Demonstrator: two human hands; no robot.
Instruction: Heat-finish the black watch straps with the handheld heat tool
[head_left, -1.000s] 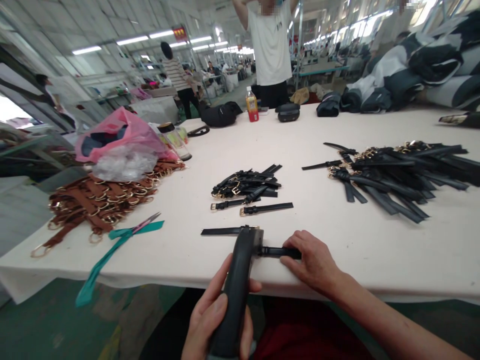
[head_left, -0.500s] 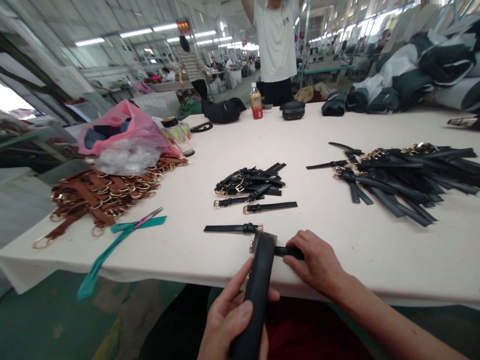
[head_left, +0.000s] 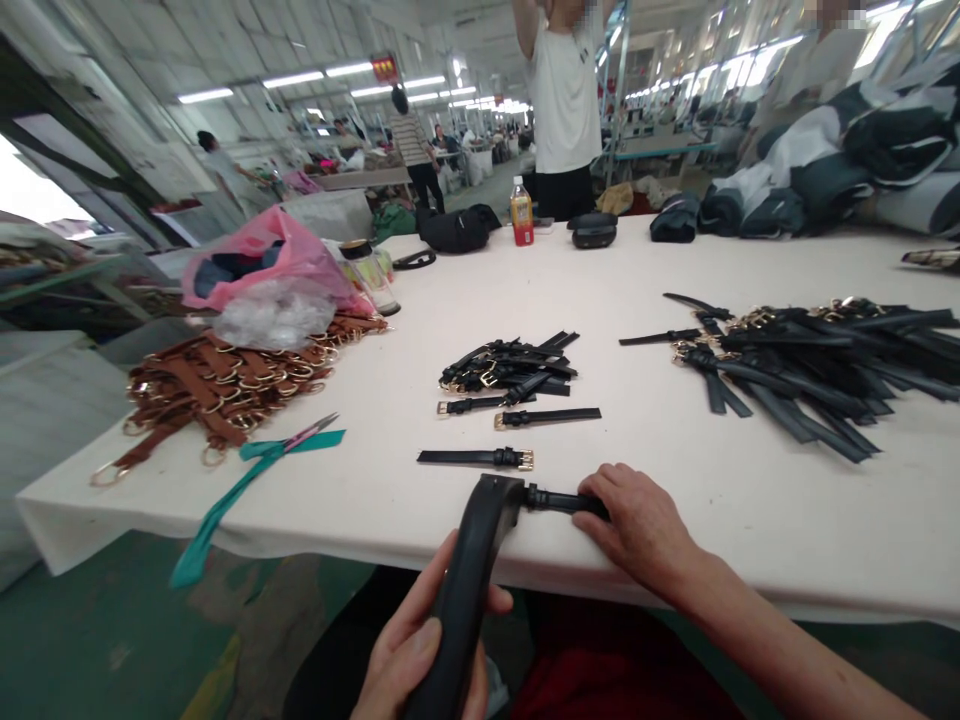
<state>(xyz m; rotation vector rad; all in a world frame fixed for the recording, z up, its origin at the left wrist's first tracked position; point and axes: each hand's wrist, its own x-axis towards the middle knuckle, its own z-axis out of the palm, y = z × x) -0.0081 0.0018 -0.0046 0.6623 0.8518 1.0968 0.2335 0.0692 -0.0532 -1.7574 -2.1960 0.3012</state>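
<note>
My left hand [head_left: 409, 645] grips a long black hand tool [head_left: 465, 585], whose exact kind I cannot tell. Its head stands at the table's front edge, against a black strap [head_left: 559, 502]. My right hand [head_left: 637, 525] presses that strap down with its fingers. A black strap with a gold buckle [head_left: 476, 457] lies just beyond the tool, apart from it. Farther back are two more buckled straps [head_left: 547, 417] and a small heap of black straps [head_left: 506, 368].
The white-covered table [head_left: 712, 540] holds a large heap of black straps [head_left: 810, 365], brown straps with gold rings [head_left: 217, 385], scissors with teal ribbon [head_left: 289, 445], a pink bag [head_left: 262, 265] and a bottle [head_left: 522, 213]. Co-workers [head_left: 562, 100] stand beyond; fabric rolls [head_left: 825, 170] lie back right.
The tool's head has swung left and now leans over the strap under my right hand. My left hand has moved left and down. The whole view has shifted slightly.
</note>
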